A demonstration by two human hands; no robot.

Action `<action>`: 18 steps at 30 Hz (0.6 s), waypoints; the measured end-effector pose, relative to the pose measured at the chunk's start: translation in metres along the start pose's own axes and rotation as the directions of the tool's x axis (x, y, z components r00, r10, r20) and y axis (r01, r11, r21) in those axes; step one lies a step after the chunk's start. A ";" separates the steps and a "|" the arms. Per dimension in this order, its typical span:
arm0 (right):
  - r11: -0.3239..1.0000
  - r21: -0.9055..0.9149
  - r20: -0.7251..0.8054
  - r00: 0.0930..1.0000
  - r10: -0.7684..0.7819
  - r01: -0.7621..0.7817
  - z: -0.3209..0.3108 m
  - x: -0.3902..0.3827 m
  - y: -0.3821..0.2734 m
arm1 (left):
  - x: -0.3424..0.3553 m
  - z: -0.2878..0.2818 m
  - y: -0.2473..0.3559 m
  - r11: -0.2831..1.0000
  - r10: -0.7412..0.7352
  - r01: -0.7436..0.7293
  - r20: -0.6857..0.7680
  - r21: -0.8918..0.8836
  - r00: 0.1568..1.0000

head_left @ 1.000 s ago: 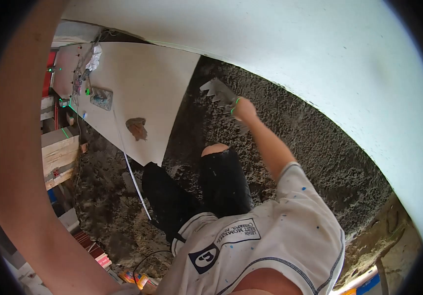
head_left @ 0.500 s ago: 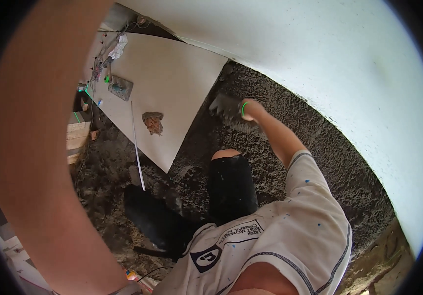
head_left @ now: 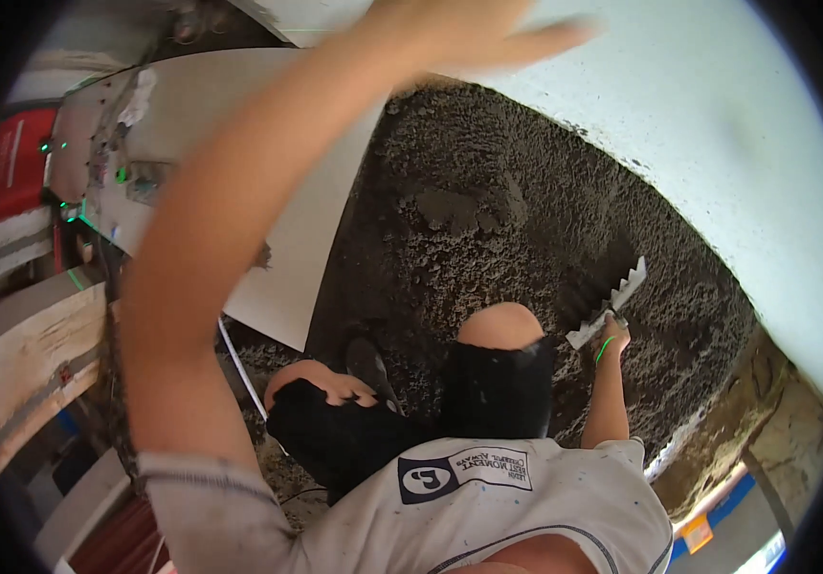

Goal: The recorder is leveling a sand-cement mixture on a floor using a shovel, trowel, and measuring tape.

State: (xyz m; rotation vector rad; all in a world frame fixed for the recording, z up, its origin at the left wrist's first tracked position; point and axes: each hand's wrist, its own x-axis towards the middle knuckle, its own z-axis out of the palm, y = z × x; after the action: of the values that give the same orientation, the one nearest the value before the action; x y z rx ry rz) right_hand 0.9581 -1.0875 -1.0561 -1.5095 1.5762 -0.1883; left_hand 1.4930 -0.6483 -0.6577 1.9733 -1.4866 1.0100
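A grey metal trowel with a toothed edge [head_left: 631, 284] is gripped in the right hand [head_left: 617, 332] over rough, dark grey mortar [head_left: 488, 239], right of the bent knees [head_left: 500, 327]. The blurred left hand [head_left: 493, 36], partly out of view, is raised before a smooth white wall [head_left: 708, 96]; its grip cannot be told.

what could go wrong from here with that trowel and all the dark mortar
The bare right knee is close over the dark mortar and might dip into it, marking the bed and coating skin.

The notched trowel in the right hand may leave uneven ridges if its tilt varies.

The blurred left hand could smear the white surface; contact is unclear.
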 end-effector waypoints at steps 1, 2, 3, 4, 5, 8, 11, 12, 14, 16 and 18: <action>1.000 0.017 -0.008 1.000 0.026 -0.026 -0.002 -0.012 0.009 | -0.084 -0.010 0.018 0.961 -0.208 0.242 0.222 -0.137 0.953; 0.997 0.030 0.057 0.996 0.064 -0.066 0.031 -0.044 0.006 | -0.184 -0.016 0.033 0.893 -0.423 0.449 0.296 -0.024 0.857; 0.992 0.042 0.136 0.985 0.110 -0.117 0.083 -0.089 -0.018 | -0.276 -0.039 0.029 0.808 -0.564 0.581 0.422 0.103 0.710; 0.987 0.015 0.212 0.966 0.151 -0.158 0.111 -0.119 -0.032 | -0.376 -0.056 0.046 0.658 -0.718 0.728 0.456 0.195 0.527; 0.993 -0.115 0.307 0.951 0.043 -0.008 0.144 -0.153 -0.046 | -0.461 -0.085 0.054 0.596 -0.769 0.731 0.496 0.333 0.402; 0.995 -0.020 0.344 0.934 0.101 -0.100 0.189 -0.178 -0.057 | -0.591 -0.091 0.078 0.433 -0.867 0.805 0.432 0.405 0.249; 0.999 -0.044 0.424 0.906 -0.005 0.026 0.227 -0.201 -0.089 | -0.606 -0.074 0.075 0.524 -0.838 0.690 0.448 0.499 0.312; 0.998 -0.066 0.417 0.909 0.005 0.025 0.246 -0.217 -0.096 | -0.603 -0.071 0.073 0.521 -0.838 0.695 0.450 0.495 0.308; 0.998 -0.067 0.440 0.897 0.039 -0.011 0.288 -0.253 -0.115 | -0.605 -0.077 0.080 0.508 -0.845 0.700 0.449 0.503 0.291; 0.995 -0.099 0.497 0.867 0.037 0.014 0.318 -0.273 -0.123 | -0.607 -0.076 0.077 0.511 -0.841 0.694 0.463 0.507 0.281; 0.992 -0.124 0.546 0.837 0.038 0.036 0.348 -0.293 -0.141 | -0.606 -0.076 0.068 0.513 -0.841 0.701 0.451 0.495 0.297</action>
State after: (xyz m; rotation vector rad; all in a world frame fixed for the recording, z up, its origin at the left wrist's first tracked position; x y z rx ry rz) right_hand 1.2460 -0.7092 -1.0169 -1.4882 1.1358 0.3353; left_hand 1.3211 -0.2457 -1.0886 2.9063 -0.3791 -0.0327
